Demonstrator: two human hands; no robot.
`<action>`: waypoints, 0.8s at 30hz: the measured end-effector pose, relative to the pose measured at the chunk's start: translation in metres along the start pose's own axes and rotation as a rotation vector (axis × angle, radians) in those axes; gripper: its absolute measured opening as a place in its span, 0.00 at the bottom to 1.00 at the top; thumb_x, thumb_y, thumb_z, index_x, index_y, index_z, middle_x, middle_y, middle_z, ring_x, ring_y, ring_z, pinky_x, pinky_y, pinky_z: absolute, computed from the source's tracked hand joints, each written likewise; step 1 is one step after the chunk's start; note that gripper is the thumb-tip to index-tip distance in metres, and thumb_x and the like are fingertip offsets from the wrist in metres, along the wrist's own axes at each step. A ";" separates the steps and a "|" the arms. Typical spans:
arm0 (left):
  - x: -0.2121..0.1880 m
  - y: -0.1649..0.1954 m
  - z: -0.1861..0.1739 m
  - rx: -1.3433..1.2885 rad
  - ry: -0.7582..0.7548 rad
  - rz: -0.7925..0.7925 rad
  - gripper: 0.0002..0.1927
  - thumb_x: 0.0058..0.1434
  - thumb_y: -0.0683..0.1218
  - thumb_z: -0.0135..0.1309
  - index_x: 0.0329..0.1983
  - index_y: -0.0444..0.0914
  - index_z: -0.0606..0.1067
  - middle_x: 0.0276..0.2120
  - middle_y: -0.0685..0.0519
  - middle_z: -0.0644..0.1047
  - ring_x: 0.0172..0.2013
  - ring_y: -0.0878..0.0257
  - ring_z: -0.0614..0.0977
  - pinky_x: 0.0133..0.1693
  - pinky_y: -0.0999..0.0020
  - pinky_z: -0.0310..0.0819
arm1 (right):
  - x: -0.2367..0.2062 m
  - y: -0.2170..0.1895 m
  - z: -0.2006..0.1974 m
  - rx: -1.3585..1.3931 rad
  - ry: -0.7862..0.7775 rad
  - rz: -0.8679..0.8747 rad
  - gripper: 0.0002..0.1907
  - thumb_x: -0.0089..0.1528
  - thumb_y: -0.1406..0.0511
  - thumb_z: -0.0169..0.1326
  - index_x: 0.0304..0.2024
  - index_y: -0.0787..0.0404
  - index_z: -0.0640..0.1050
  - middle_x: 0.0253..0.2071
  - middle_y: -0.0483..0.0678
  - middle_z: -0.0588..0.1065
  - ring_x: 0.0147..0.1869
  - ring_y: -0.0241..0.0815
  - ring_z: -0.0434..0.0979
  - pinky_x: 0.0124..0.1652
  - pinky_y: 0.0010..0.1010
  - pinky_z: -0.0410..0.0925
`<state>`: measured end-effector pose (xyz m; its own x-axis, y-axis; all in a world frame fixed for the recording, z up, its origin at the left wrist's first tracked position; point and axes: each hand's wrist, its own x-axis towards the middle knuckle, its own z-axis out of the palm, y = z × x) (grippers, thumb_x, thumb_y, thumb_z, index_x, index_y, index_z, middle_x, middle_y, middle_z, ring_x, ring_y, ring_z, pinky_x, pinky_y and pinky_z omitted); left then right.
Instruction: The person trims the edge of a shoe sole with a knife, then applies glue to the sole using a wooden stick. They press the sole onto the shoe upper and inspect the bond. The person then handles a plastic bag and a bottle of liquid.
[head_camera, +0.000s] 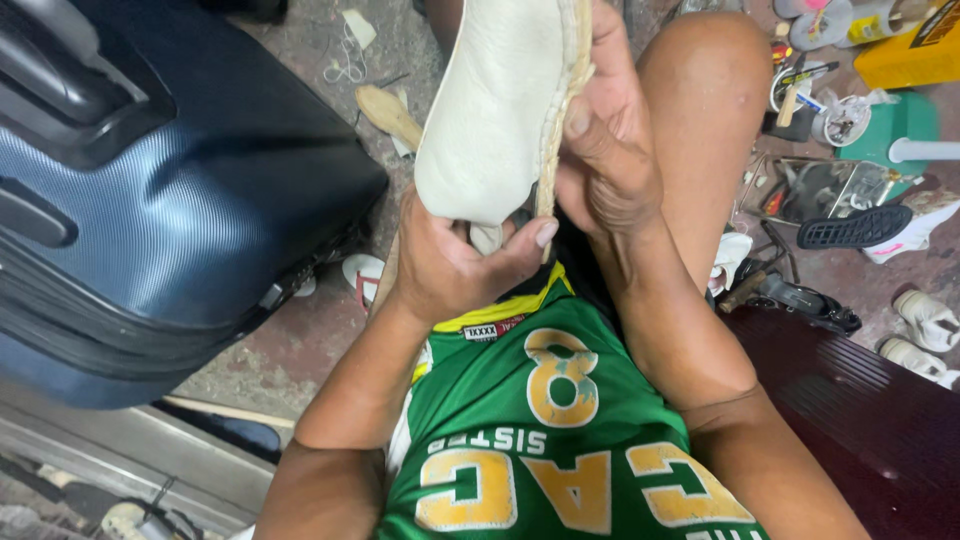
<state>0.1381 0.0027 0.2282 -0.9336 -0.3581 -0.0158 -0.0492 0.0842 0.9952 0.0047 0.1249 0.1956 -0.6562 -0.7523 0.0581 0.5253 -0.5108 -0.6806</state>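
Both hands clasp a cream leather shoe upper above the lap.

The left hand (450, 265) has its fingers (545, 232) clenched round the lower end of the shoe upper (490, 100), while the right hand (610, 150) grips its stitched edge, thumb pressed along the seam. The piece is held tilted, over a green basketball jersey (540, 420). A blue hard-shell suitcase (150, 180) stands just beside the left arm; what looks like a black shoe sole (855, 228) lies among clutter on the floor (300, 350).
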 end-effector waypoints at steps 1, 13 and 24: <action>0.001 -0.001 -0.001 0.021 0.001 0.095 0.18 0.58 0.44 0.67 0.48 0.34 0.78 0.34 0.51 0.81 0.34 0.63 0.83 0.41 0.68 0.78 | -0.002 0.000 -0.001 -0.013 0.001 -0.014 0.35 0.68 0.64 0.65 0.69 0.62 0.60 0.62 0.49 0.69 0.67 0.40 0.70 0.68 0.32 0.63; 0.010 -0.021 -0.003 -0.734 0.097 0.028 0.23 0.62 0.43 0.61 0.58 0.30 0.71 0.36 0.49 0.80 0.24 0.68 0.73 0.30 0.76 0.69 | 0.002 -0.023 0.007 -0.421 0.036 -0.033 0.30 0.74 0.60 0.56 0.73 0.63 0.61 0.67 0.50 0.67 0.58 0.40 0.75 0.53 0.32 0.73; 0.014 -0.057 -0.019 -1.392 0.126 -0.100 0.31 0.69 0.48 0.50 0.64 0.17 0.63 0.42 0.36 0.80 0.14 0.71 0.66 0.28 0.74 0.70 | -0.080 -0.098 0.077 -0.916 -0.791 -0.427 0.26 0.72 0.60 0.55 0.67 0.66 0.67 0.61 0.51 0.70 0.53 0.42 0.74 0.50 0.34 0.70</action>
<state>0.1339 -0.0244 0.1735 -0.9057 -0.3940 -0.1565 0.3446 -0.8992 0.2695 0.0469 0.2029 0.3141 -0.0158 -0.8025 0.5965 -0.4152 -0.5374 -0.7340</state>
